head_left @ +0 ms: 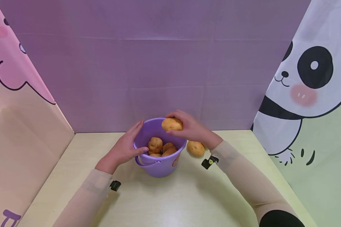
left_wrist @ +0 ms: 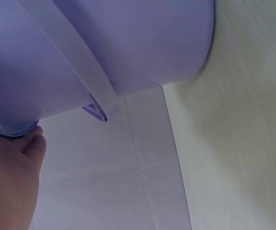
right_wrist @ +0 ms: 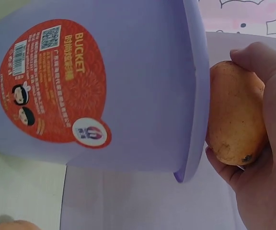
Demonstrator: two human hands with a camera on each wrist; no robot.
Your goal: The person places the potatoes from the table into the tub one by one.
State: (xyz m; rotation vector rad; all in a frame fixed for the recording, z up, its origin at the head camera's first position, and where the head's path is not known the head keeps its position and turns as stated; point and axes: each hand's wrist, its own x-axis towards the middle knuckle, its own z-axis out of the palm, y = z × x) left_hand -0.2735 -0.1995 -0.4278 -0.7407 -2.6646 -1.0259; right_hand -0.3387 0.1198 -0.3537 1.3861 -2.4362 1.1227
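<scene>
A purple bucket [head_left: 160,168] stands on the table, with several potatoes [head_left: 155,145] inside it. My left hand [head_left: 128,145] holds the bucket's left rim, the thumb lying over the front edge and the fingers along the far side. Above the right part of the bucket's opening, my right hand [head_left: 188,126] grips a potato [head_left: 171,124] between thumb and fingers. In the right wrist view the held potato [right_wrist: 236,115] is just beyond the rim. Another potato [head_left: 195,148] lies on the table right of the bucket, partly hidden by the right wrist.
The pale wooden table [head_left: 170,201] ends at a purple cloth backdrop [head_left: 164,63] close behind the bucket. Side panels with a pink figure and a panda [head_left: 315,104] flank the table. The bucket's handle [head_left: 147,164] hangs down at its front left.
</scene>
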